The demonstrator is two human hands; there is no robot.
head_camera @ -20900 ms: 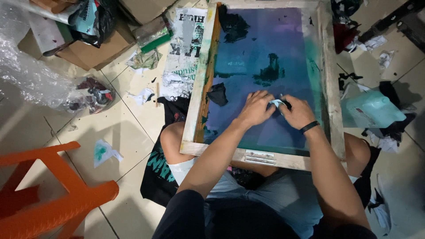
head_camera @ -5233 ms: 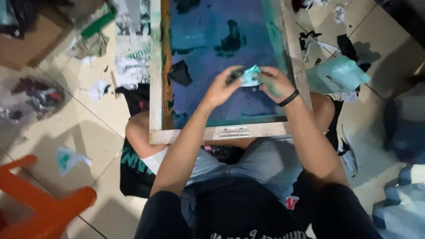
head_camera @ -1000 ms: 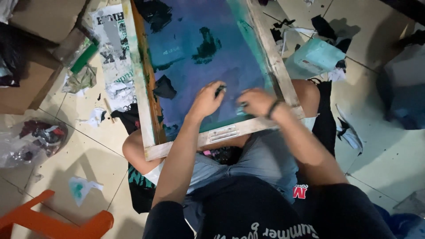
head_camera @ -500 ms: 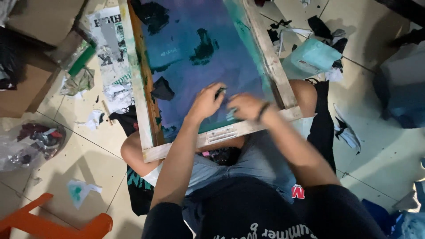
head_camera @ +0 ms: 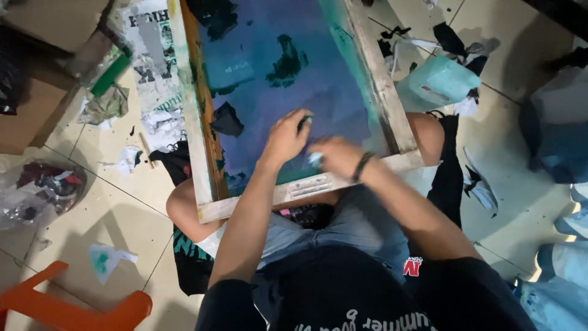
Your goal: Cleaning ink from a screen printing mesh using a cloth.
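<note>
Mid-frame, left hand pinches a dark scrap on wooden-framed blue-green mesh screen; right hand grips pale wad. Hard rubbing could tear mesh.

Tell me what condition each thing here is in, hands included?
Wooden-framed screen: tilted, resting on the person's knees, mesh stained blue-green with dark patches.
Left hand: pressed on the mesh, fingers curled.
Right hand: on the mesh, blurred, grip around a small pale wad.
Wristband: on the right wrist.
Orange stool: standing on the floor.
Printed paper: lying flat, torn.
</note>
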